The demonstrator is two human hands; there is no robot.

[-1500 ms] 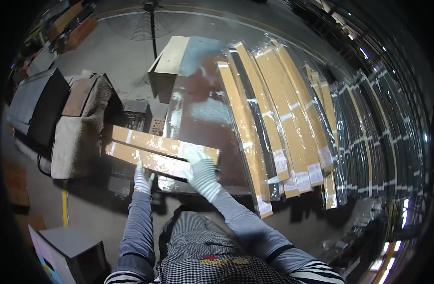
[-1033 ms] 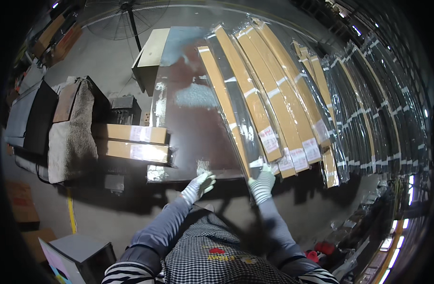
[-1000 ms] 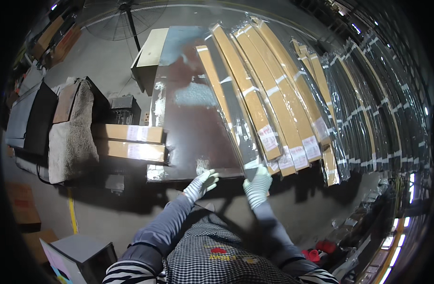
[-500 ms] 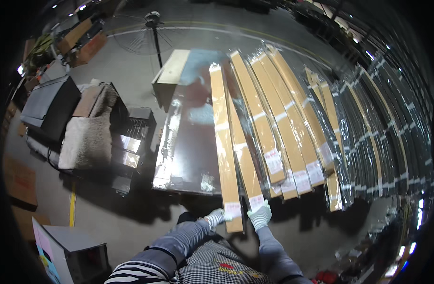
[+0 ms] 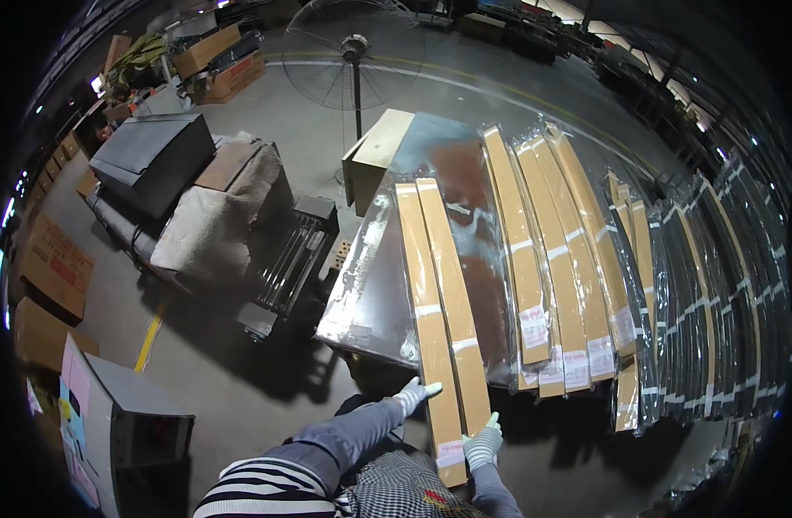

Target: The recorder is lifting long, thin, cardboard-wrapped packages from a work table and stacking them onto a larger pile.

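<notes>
Partly closed, the striped-gloved left hand (image 5: 418, 395) holds a long tan cardboard strip (image 5: 434, 345), the striped-gloved right hand (image 5: 483, 444) a matching tan strip (image 5: 468, 371), both overhanging the worn brown bench (image 5: 489, 319); forearms reach forward.

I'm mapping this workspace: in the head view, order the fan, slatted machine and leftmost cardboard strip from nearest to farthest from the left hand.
1. Leftmost cardboard strip, immediately right of left hand.
2. Slatted machine, ahead-left.
3. Fan, far ahead.

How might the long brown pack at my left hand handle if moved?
The long brown pack is probably stiff, looking nearly straight beyond the table. Pressing that overhang might tip it; its flat face suggests little rolling.
</notes>
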